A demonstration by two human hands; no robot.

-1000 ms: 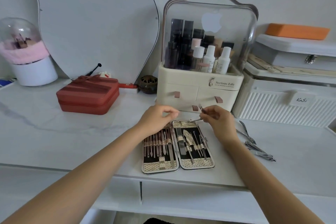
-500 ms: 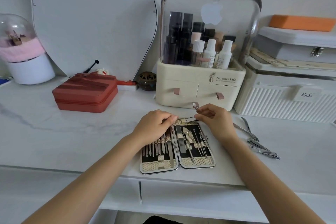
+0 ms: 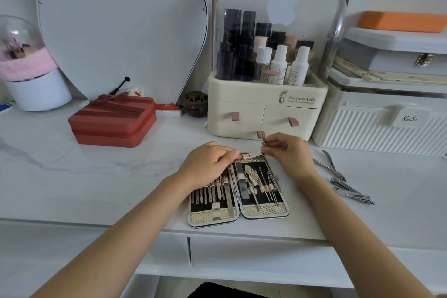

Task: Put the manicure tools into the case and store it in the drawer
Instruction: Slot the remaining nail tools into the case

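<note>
At the table's near edge, dead centre of my view, the manicure case (image 3: 238,197) lies open flat, both halves lined with slim tools under woven straps. My left hand (image 3: 208,164) rests on the top of the case's left half, fingers curled down and pressing on the far edge at about the case's 12 o'clock; whether they pinch anything I cannot tell. My right hand (image 3: 289,152) hovers just past the top of the right half, at roughly 1 o'clock from the case, thumb and fingers closed on a thin metal tool (image 3: 264,141) whose tip pokes out above the knuckles. A second silvery piece (image 3: 251,153) spans the small gap between my two hands, touching the case's top rim.

At 3 o'clock from the case, well apart from it, loose nippers (image 3: 330,164) and nail clippers (image 3: 352,192) lie on the white tabletop (image 3: 96,176). At 12 o'clock stands a cream cosmetic organiser (image 3: 266,109) with small drawers and a clear lid over bottles. At 10 o'clock sits a red zipped box (image 3: 112,121). Below the table edge, at 6 o'clock, a drawer front (image 3: 254,256) is shut.
</note>
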